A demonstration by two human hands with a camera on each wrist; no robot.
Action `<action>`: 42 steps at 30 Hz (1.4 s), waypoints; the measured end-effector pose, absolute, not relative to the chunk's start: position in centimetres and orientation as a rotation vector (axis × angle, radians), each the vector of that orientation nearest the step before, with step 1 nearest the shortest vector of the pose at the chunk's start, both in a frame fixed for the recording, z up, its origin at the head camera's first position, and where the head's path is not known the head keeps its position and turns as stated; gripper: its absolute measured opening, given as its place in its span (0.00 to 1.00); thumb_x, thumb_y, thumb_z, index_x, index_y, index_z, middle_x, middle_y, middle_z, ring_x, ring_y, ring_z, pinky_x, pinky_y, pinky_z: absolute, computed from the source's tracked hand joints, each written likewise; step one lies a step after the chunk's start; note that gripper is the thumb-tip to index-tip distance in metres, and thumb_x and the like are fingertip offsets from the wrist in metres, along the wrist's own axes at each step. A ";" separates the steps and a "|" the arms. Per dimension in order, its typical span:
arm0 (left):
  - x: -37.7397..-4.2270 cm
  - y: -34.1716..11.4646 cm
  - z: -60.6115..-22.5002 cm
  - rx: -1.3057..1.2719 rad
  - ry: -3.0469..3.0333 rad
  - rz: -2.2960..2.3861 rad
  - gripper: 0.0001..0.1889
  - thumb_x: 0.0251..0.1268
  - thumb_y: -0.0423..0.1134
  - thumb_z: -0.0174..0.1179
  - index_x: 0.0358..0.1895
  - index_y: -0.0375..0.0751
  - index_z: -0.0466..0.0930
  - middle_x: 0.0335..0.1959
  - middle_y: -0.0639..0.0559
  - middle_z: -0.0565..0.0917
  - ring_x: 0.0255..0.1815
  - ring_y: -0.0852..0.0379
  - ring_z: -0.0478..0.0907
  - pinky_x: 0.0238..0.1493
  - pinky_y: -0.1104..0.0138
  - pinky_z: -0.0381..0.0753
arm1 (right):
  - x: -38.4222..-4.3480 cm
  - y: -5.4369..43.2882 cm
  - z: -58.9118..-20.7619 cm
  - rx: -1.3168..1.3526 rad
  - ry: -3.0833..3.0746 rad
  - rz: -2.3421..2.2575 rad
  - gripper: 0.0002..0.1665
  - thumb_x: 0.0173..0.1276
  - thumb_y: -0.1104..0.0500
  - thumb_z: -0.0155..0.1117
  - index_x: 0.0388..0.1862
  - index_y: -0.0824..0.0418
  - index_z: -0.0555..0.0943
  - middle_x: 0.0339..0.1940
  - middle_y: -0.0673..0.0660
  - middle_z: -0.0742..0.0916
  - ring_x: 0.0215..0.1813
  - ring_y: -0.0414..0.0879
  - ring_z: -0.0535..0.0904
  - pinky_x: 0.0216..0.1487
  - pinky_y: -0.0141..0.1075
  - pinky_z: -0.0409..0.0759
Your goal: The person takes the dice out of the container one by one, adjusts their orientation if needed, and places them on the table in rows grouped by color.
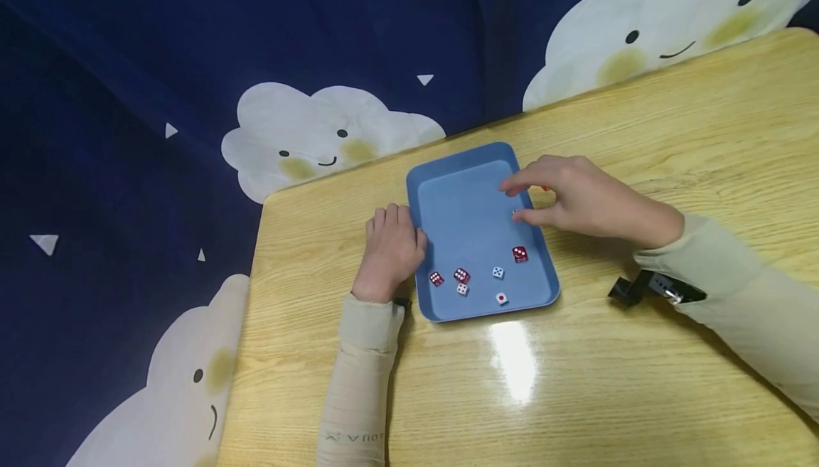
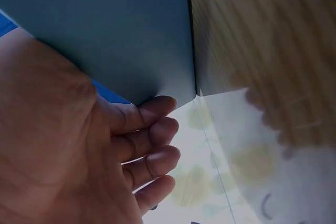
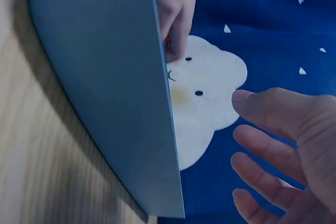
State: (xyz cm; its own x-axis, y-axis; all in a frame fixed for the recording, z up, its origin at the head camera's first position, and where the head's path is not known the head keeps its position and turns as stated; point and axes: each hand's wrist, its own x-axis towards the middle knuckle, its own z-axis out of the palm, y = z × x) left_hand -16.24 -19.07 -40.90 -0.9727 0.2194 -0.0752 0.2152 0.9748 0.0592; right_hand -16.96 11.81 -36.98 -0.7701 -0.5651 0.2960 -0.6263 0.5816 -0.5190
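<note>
A blue tray point(image 1: 470, 200) lies on the table with red and white dice inside, mostly toward its near end. My left hand point(image 1: 392, 250) grips the tray's left rim, its thumb at the rim and its fingers outside, against the wall in the left wrist view. Over the right rim hovers my right hand point(image 1: 579, 197), thumb and fingers spread apart with nothing held between them. Close to the right thumb, a small white die point(image 1: 515, 212) shows partly. A red die point(image 1: 545, 188) peeks out between the right thumb and fingers, mostly hidden. Nearer me lies another red die point(image 1: 520, 254).
The wooden table point(image 1: 640, 374) extends around the tray. Behind it hangs a dark blue curtain point(image 1: 384, 26) with white clouds. A black wrist strap point(image 1: 672, 288) is on the right sleeve.
</note>
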 end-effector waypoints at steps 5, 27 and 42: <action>-16.3 -19.1 -41.0 0.339 3.048 0.075 0.18 0.77 0.44 0.43 0.56 0.32 0.70 0.49 0.40 0.74 0.51 0.42 0.67 0.56 0.52 0.69 | -16.3 11.1 -37.2 1.123 -2.706 0.898 0.22 0.59 0.59 0.80 0.53 0.56 0.88 0.45 0.50 0.91 0.46 0.45 0.85 0.44 0.41 0.84; -16.3 -19.2 -41.1 0.364 3.066 0.081 0.17 0.76 0.43 0.43 0.53 0.32 0.70 0.47 0.40 0.74 0.49 0.42 0.68 0.54 0.53 0.69 | -15.4 9.9 -38.6 1.397 -2.734 0.736 0.21 0.57 0.58 0.81 0.50 0.58 0.88 0.43 0.51 0.92 0.49 0.47 0.86 0.53 0.47 0.85; -16.2 -19.1 -41.0 0.358 3.058 0.098 0.16 0.77 0.43 0.43 0.52 0.32 0.70 0.47 0.40 0.74 0.49 0.41 0.67 0.54 0.52 0.68 | -14.9 9.5 -39.1 1.463 -2.720 0.622 0.20 0.56 0.58 0.82 0.48 0.56 0.88 0.40 0.51 0.91 0.42 0.43 0.84 0.45 0.43 0.84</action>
State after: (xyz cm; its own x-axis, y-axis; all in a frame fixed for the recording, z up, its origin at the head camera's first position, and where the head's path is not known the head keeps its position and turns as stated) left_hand -16.18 -19.11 -40.97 -0.9712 0.2322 -0.0536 0.2283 0.9710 0.0705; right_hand -14.94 9.50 -39.11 -0.5687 -0.8037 0.1753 -0.8000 0.4907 -0.3454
